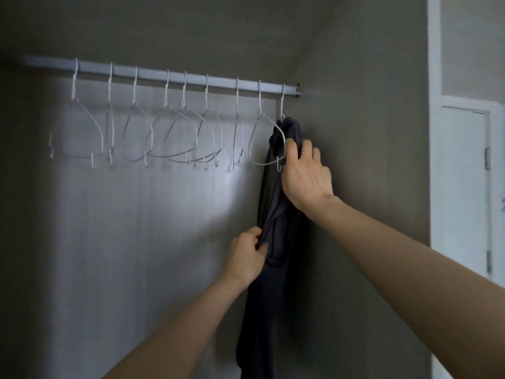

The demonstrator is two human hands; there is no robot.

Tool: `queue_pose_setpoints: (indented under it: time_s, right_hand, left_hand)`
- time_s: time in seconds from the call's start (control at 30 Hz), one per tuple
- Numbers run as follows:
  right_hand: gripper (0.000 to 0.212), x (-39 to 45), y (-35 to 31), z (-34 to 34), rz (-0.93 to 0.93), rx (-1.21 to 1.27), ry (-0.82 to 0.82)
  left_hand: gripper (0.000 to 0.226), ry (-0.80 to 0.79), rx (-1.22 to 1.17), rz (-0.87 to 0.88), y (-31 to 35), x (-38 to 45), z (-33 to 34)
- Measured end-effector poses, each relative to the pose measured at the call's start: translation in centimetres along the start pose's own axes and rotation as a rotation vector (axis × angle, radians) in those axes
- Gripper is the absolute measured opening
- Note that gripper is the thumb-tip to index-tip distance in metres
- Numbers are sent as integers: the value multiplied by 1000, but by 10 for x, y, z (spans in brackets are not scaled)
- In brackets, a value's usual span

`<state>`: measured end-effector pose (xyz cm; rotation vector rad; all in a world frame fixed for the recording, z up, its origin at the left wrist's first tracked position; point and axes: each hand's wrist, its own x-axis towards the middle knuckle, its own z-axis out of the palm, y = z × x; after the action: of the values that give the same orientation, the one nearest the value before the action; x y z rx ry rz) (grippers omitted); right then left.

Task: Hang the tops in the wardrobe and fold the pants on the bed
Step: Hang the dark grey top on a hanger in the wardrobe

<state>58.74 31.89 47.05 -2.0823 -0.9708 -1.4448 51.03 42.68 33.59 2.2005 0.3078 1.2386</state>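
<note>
Our right hand (306, 173) is up at the far right end of the rail (164, 75), fingers curled over the bunched upper part of the dark top (276, 214) where it sits on the last hanger (282, 110). Our left hand (246, 255) is lower down and pinches an edge of the same garment, drawing that strip taut between the two grips. The top hangs in a narrow, twisted column against the right wall of the wardrobe (355, 132), its lower end running out of view at the bottom.

The risk, as we judge it, is that the fabric is gathered on one side of the hanger, not spread across both shoulders. If we let go now it could slide off or tip the hanger. A firm downward tug from the left hand could also lift the hook off the rail. In this dim light we cannot be sure how much of the wire is actually inside the garment.

Just left of our right hand, the next empty hanger (269, 140) overlaps the top, and its small lower hook sits beside our fingers, so it could snag the cloth. Further left, a row of empty white hangers (175, 132) dangles at mixed angles, some crossing each other. The wall crowds the top on the right. Beyond it, at the far right, stands a white door (461, 187).
</note>
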Motion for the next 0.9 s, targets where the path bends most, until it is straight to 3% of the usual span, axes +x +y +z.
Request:
queue_pose_setpoints:
  time_s: [0.13,0.33,0.67,0.73,0.9]
  right_hand:
    - [63,-44,-4,-20,-11,72,-97]
    - [65,-106,-13,-60,-125,65,-179]
    - [51,-202,-52,-100,-370,350,-276]
    - [50,-232,-64,-108,-427,457,-328]
    - [48,-307,-91,-130,-523,689,-466]
  left_hand:
    - [6,-11,-52,0,1,-28,-6]
    - [15,-39,-197,-129,3,-85,-17]
    - [18,-41,231,-166,20,-223,-113]
    - [18,-20,352,-227,32,-264,-132]
    - [16,87,391,-443,58,-378,-167]
